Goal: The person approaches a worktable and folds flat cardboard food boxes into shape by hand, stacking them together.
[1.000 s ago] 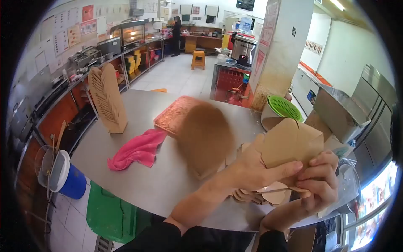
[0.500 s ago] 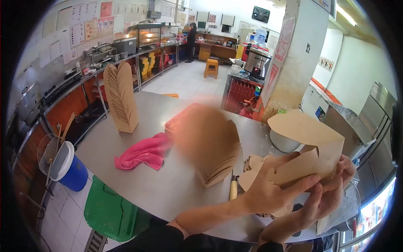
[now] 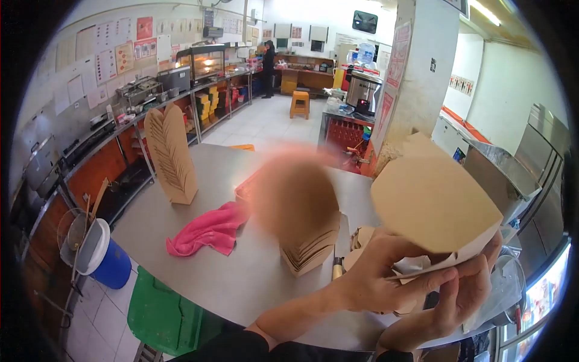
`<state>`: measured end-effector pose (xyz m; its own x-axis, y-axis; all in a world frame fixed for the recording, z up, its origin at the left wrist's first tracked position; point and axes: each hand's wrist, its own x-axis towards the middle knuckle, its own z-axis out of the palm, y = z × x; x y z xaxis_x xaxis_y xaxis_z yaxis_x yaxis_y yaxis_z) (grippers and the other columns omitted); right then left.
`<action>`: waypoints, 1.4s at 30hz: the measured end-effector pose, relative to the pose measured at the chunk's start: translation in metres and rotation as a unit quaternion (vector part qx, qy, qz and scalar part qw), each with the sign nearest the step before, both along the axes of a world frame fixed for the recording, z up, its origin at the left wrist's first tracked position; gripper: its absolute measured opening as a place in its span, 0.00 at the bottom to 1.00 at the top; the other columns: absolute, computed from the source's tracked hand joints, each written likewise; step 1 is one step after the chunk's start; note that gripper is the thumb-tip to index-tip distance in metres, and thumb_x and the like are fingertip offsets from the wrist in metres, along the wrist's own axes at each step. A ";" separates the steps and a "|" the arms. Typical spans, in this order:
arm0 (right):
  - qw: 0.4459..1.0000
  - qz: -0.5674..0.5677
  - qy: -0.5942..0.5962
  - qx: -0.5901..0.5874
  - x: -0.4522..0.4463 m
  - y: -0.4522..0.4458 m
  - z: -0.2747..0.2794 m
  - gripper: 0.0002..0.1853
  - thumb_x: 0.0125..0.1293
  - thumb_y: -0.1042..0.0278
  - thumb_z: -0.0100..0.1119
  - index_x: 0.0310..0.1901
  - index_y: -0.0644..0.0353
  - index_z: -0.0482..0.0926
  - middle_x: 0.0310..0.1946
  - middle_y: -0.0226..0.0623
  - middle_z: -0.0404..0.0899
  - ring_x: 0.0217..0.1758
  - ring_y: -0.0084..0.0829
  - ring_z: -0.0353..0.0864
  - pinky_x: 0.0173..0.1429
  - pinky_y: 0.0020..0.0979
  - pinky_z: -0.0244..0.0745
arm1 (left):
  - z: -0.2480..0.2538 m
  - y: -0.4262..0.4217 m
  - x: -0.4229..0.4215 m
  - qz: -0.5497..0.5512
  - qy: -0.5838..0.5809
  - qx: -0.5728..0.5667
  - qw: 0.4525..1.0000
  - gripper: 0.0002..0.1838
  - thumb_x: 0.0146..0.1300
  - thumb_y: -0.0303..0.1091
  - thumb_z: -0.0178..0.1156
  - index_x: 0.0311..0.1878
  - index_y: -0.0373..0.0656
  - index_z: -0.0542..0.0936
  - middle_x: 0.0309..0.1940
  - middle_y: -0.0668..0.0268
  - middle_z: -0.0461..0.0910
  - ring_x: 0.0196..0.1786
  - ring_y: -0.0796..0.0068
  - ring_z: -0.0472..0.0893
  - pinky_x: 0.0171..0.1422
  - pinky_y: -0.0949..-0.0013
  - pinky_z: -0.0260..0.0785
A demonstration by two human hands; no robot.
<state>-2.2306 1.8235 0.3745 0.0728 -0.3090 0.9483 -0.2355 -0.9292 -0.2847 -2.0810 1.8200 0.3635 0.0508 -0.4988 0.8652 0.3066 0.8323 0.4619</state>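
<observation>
A brown cardboard box (image 3: 437, 196), partly folded, is held up over the right side of the steel table (image 3: 235, 301). My left hand (image 3: 386, 277) grips its lower left edge, and my right hand (image 3: 464, 286) pinches its lower right side. Behind and below my hands lie more cardboard pieces (image 3: 362, 238), partly hidden. Beside them is a light-coloured handle (image 3: 337, 268). A folded carton with dark leaf-like lines (image 3: 310, 250) stands at mid-table, its upper part blurred. Another such carton (image 3: 172, 157) stands upright at the far left.
A pink cloth (image 3: 208, 229) lies on the table near a red tray (image 3: 244, 187), mostly blurred. At the left are a blue bucket (image 3: 114, 265) and a green bin (image 3: 163, 314). A pillar (image 3: 416, 90) rises behind the table. A person (image 3: 268, 69) stands far back.
Both hands have turned and tilted the cardboard box, so a broad flat panel now faces the camera. The camera view has shifted slightly. The standing cartons and cloth stay in place on the table.
</observation>
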 end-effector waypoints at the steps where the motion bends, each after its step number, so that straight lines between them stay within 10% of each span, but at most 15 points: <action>1: 0.999 -0.017 -0.030 0.005 0.007 0.002 0.001 0.15 0.63 0.63 0.66 0.27 0.63 0.75 0.67 0.65 0.63 0.68 0.50 0.67 0.72 0.47 0.56 | 0.000 -0.003 0.003 0.019 -0.023 -0.037 0.999 0.10 0.66 0.28 0.70 0.49 0.38 0.86 0.43 0.63 0.89 0.44 0.76 0.86 0.46 0.70 0.76; 10: 0.998 -0.026 -0.043 0.030 0.003 -0.008 -0.003 0.12 0.63 0.65 0.64 0.29 0.65 0.77 0.68 0.63 0.64 0.71 0.50 0.65 0.74 0.48 0.55 | -0.002 -0.001 0.012 -0.162 -0.006 0.165 0.973 0.17 0.64 0.27 0.73 0.55 0.34 0.83 0.46 0.64 0.88 0.48 0.80 0.84 0.51 0.74 0.78; 18: 0.997 0.015 0.020 0.071 -0.005 -0.003 0.004 0.14 0.69 0.60 0.65 0.31 0.62 0.77 0.68 0.53 0.67 0.73 0.44 0.64 0.77 0.46 0.50 | -0.006 -0.009 0.006 -0.138 0.024 0.118 0.983 0.17 0.67 0.30 0.70 0.56 0.32 0.82 0.44 0.62 0.87 0.45 0.82 0.83 0.49 0.74 0.77; 26: 0.990 -0.094 0.033 0.098 -0.012 -0.013 -0.002 0.12 0.59 0.70 0.73 0.28 0.64 0.77 0.51 0.44 0.68 0.57 0.36 0.66 0.68 0.37 0.56 | -0.006 -0.021 0.012 -0.140 -0.017 0.166 0.976 0.14 0.67 0.29 0.70 0.53 0.34 0.83 0.49 0.62 0.86 0.54 0.78 0.82 0.55 0.73 0.75; 32: 0.989 -0.048 -0.026 0.139 -0.017 -0.017 -0.004 0.12 0.55 0.74 0.75 0.28 0.62 0.77 0.50 0.41 0.67 0.57 0.33 0.65 0.66 0.34 0.56 | -0.023 -0.041 -0.001 0.049 -0.060 -0.097 0.992 0.17 0.69 0.27 0.68 0.58 0.34 0.80 0.48 0.61 0.86 0.48 0.77 0.82 0.51 0.73 0.76; 42: 0.994 -0.026 0.015 0.106 -0.027 -0.030 -0.012 0.13 0.56 0.73 0.76 0.33 0.61 0.77 0.51 0.41 0.66 0.60 0.32 0.65 0.66 0.32 0.59 | -0.012 -0.036 0.011 -0.104 0.028 0.124 0.986 0.13 0.71 0.31 0.67 0.53 0.32 0.83 0.44 0.63 0.86 0.45 0.80 0.82 0.48 0.74 0.75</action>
